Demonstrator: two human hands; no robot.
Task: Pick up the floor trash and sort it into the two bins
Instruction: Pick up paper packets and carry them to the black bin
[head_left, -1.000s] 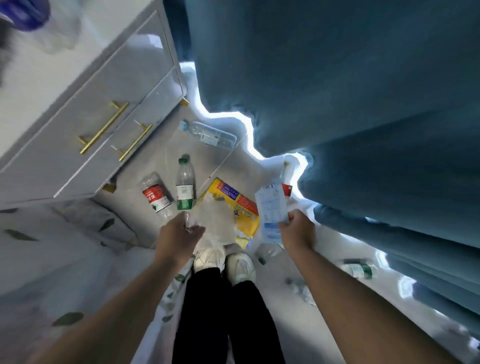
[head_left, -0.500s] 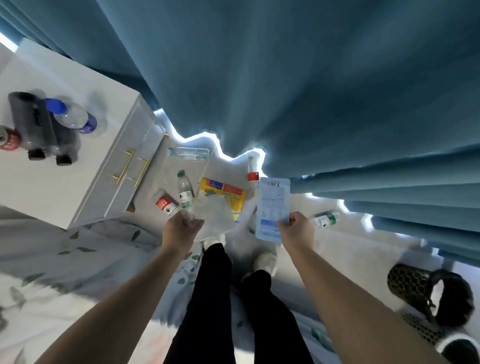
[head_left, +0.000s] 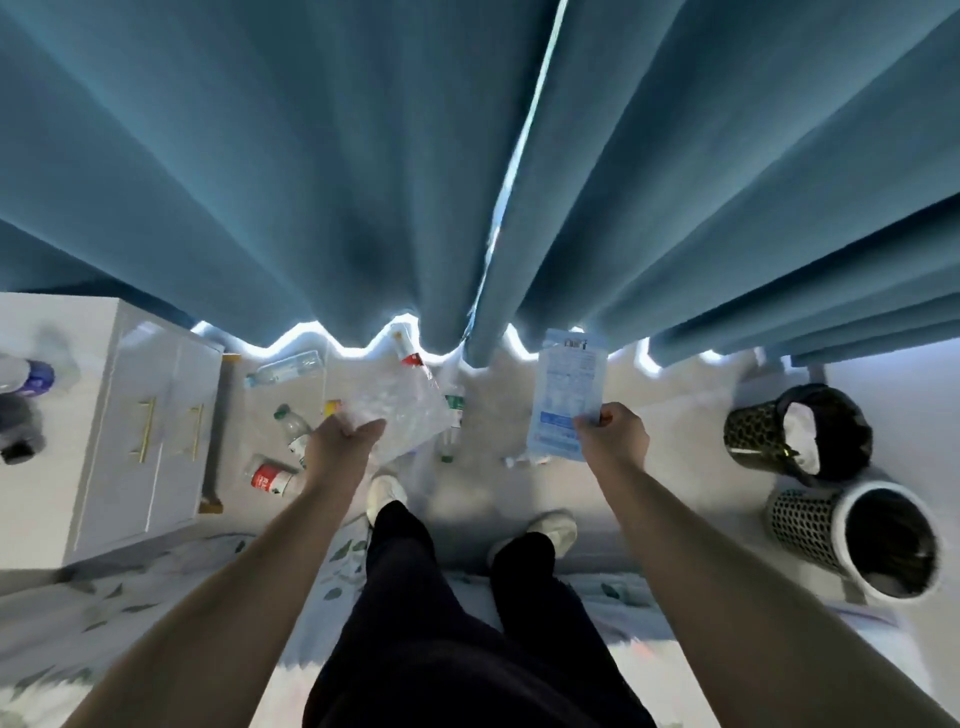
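Both hands are closed on trash: left hand (head_left: 343, 447) pinching a crumpled clear plastic bag (head_left: 402, 415), right hand (head_left: 615, 436) a pale blue printed packet (head_left: 566, 400); each should be carried right of the blue curtain (head_left: 363, 182) (bins wait there) and matched to the dark-lined mesh bin (head_left: 748, 431) or white-rimmed mesh bin (head_left: 810, 525).

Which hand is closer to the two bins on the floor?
Right. The right hand, holding a blue packet, is just beside the bins. The left hand, holding a clear bag, is farther, across the person's legs.

Single head-worn view, wide-angle, aimed steeply down and forward from standing height. Blue curtain (head_left: 363, 182) fills the upper frame; floor (head_left: 483, 499) far below centre, cabinet (head_left: 140, 436) left, two bins (head_left: 800, 525) right.
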